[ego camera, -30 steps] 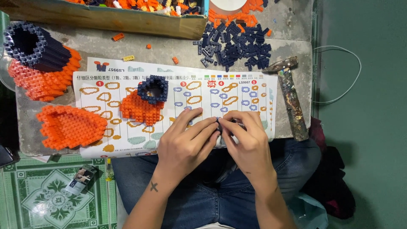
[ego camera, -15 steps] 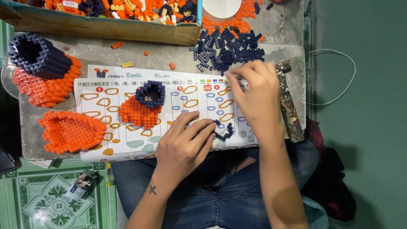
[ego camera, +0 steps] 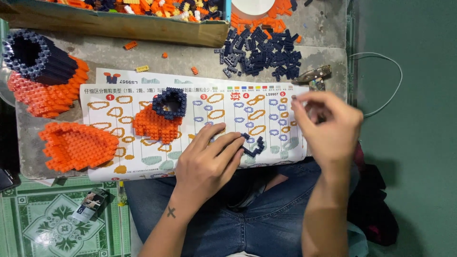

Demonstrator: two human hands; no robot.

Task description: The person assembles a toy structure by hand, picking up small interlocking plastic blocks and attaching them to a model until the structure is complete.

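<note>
My left hand (ego camera: 209, 162) lies on a printed instruction sheet (ego camera: 223, 102), and its fingertips press down one end of a small dark blue brick piece (ego camera: 254, 145). My right hand (ego camera: 328, 126) hovers blurred over the sheet's right edge with thumb and fingers pinched together. Whether it holds a brick is too blurred to tell. A pile of loose dark blue bricks (ego camera: 262, 52) lies on the grey board (ego camera: 190, 59) beyond the sheet.
On the sheet stands a small orange and dark blue brick model (ego camera: 162, 119). At the left are a larger similar model (ego camera: 40, 71) and a flat orange brick piece (ego camera: 76, 145). A cardboard box (ego camera: 119, 26) of mixed bricks sits at the back. A metal tool (ego camera: 316, 76) and a white cable (ego camera: 381, 62) lie at the right.
My right hand left the piece, reached up to the dark blue brick pile, and has now come back down toward the sheet's right edge. My left hand stayed on the piece.
</note>
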